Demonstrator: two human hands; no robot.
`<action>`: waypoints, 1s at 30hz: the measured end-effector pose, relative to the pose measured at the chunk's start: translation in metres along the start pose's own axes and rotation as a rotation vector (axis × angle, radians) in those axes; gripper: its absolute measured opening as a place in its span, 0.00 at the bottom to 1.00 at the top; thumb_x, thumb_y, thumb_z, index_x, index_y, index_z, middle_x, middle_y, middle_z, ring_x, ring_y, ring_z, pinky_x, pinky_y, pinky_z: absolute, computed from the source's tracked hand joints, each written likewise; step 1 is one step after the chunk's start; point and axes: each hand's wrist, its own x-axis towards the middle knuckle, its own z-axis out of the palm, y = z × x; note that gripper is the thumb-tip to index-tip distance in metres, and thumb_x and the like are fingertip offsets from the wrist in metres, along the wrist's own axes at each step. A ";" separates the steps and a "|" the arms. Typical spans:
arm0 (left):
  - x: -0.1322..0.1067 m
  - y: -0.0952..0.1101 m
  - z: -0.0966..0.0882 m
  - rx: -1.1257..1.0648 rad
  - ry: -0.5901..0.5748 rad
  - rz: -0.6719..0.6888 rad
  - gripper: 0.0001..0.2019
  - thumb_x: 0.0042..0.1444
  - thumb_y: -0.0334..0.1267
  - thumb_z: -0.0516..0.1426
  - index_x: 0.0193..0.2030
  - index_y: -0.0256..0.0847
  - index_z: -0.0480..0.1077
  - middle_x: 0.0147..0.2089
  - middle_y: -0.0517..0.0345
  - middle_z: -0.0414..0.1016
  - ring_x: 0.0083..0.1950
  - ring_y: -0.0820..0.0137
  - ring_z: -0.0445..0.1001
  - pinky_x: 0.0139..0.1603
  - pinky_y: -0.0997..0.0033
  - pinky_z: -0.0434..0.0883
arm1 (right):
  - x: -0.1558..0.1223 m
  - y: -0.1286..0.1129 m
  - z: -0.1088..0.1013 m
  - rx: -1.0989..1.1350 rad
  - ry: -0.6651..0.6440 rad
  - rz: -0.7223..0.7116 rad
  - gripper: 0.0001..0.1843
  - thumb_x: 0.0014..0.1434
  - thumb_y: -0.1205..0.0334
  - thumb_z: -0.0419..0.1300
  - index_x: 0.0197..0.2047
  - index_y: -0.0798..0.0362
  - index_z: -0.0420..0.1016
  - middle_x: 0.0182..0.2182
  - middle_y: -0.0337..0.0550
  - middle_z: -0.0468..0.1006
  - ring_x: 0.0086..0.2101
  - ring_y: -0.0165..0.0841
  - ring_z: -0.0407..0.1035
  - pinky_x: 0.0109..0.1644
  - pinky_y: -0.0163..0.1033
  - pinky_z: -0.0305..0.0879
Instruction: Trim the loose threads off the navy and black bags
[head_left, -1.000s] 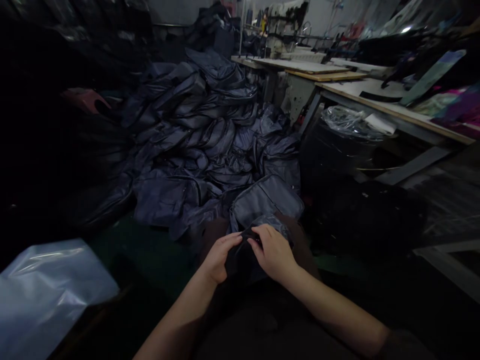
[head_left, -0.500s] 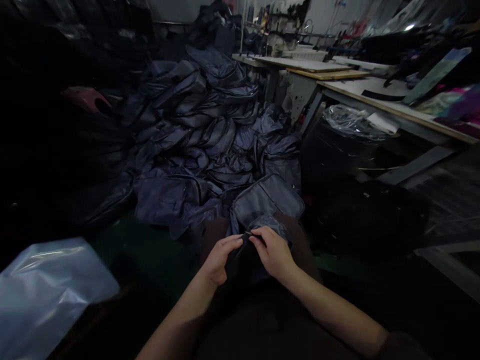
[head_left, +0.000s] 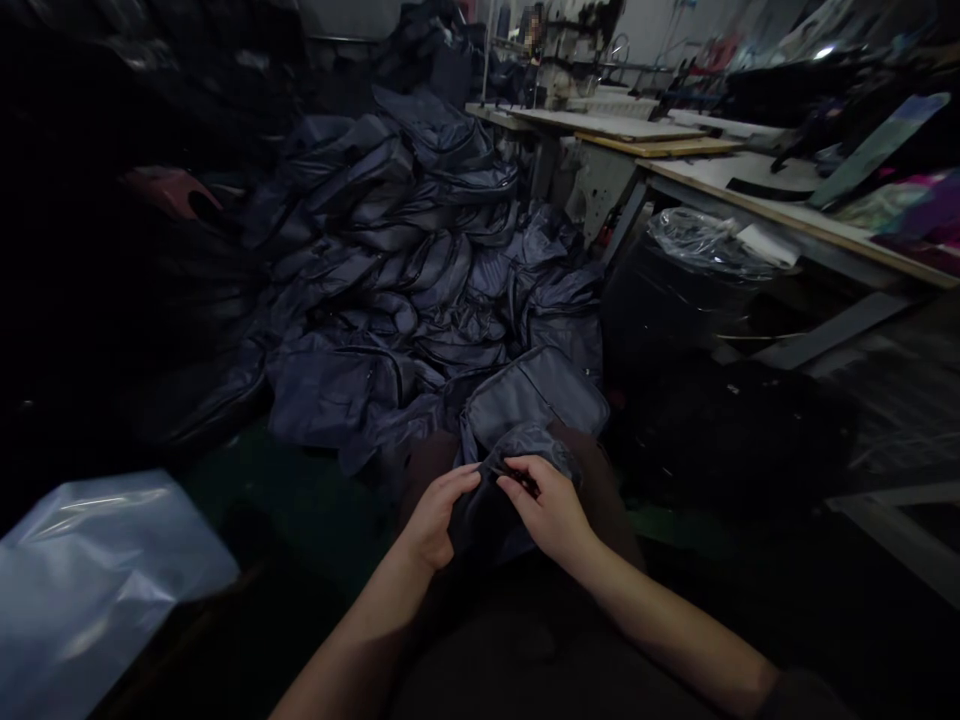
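A dark grey-blue fabric bag (head_left: pixel 529 405) lies over my knees, low in the middle of the view. My left hand (head_left: pixel 435 515) grips the bag's near edge, fingers curled on the cloth. My right hand (head_left: pixel 546 505) pinches a small dark part at the bag's edge, probably a zipper pull, close to the left fingertips. Both hands are closed on the same bag. Its lower part is hidden between my hands in shadow.
A big heap of similar dark blue bags (head_left: pixel 405 260) fills the floor ahead. A clear plastic sheet (head_left: pixel 97 580) lies at lower left. At right stand wooden worktables (head_left: pixel 757 190), a black bin lined with plastic (head_left: pixel 675 290), and sewing machines (head_left: pixel 570 60) behind.
My hands stay on the bag with small finger shifts. The right hand has slid slightly right and its fingertips now pinch the dark part more clearly.
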 end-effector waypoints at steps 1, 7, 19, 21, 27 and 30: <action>0.000 -0.001 0.000 0.000 0.004 0.002 0.11 0.45 0.38 0.64 0.38 0.44 0.75 0.35 0.57 0.80 0.37 0.64 0.77 0.42 0.67 0.71 | -0.001 -0.001 0.001 -0.001 -0.002 -0.009 0.12 0.59 0.58 0.57 0.45 0.51 0.73 0.41 0.46 0.76 0.41 0.36 0.71 0.44 0.39 0.68; 0.003 -0.004 -0.003 0.014 0.041 0.013 0.13 0.45 0.38 0.64 0.40 0.44 0.75 0.37 0.57 0.80 0.41 0.62 0.77 0.45 0.66 0.71 | -0.002 -0.002 0.002 -0.061 -0.005 -0.082 0.11 0.60 0.59 0.56 0.46 0.50 0.73 0.40 0.45 0.75 0.40 0.36 0.70 0.44 0.39 0.68; 0.002 -0.003 0.003 -0.006 -0.011 0.036 0.14 0.47 0.38 0.63 0.42 0.40 0.74 0.38 0.54 0.80 0.39 0.63 0.78 0.44 0.66 0.72 | -0.006 0.002 0.003 -0.194 0.088 -0.189 0.14 0.61 0.60 0.55 0.50 0.52 0.71 0.42 0.49 0.75 0.44 0.37 0.70 0.49 0.42 0.67; 0.002 -0.004 0.005 -0.008 -0.008 0.045 0.14 0.47 0.37 0.63 0.42 0.40 0.74 0.38 0.54 0.80 0.40 0.63 0.78 0.45 0.66 0.71 | -0.006 0.001 0.005 -0.209 0.098 -0.188 0.13 0.61 0.60 0.55 0.49 0.52 0.71 0.42 0.48 0.76 0.44 0.38 0.70 0.50 0.42 0.66; 0.001 -0.004 0.004 -0.009 -0.020 0.048 0.14 0.47 0.37 0.63 0.42 0.40 0.75 0.39 0.52 0.80 0.42 0.61 0.77 0.46 0.65 0.71 | -0.004 0.001 0.006 -0.182 0.110 -0.169 0.11 0.61 0.60 0.55 0.46 0.51 0.73 0.40 0.47 0.77 0.42 0.37 0.71 0.48 0.42 0.67; 0.001 -0.005 0.003 -0.008 -0.006 0.045 0.14 0.46 0.37 0.64 0.42 0.41 0.75 0.39 0.53 0.80 0.43 0.60 0.77 0.47 0.65 0.71 | -0.004 0.000 0.006 -0.168 0.109 -0.180 0.11 0.61 0.61 0.55 0.46 0.51 0.74 0.40 0.47 0.77 0.42 0.36 0.71 0.48 0.41 0.67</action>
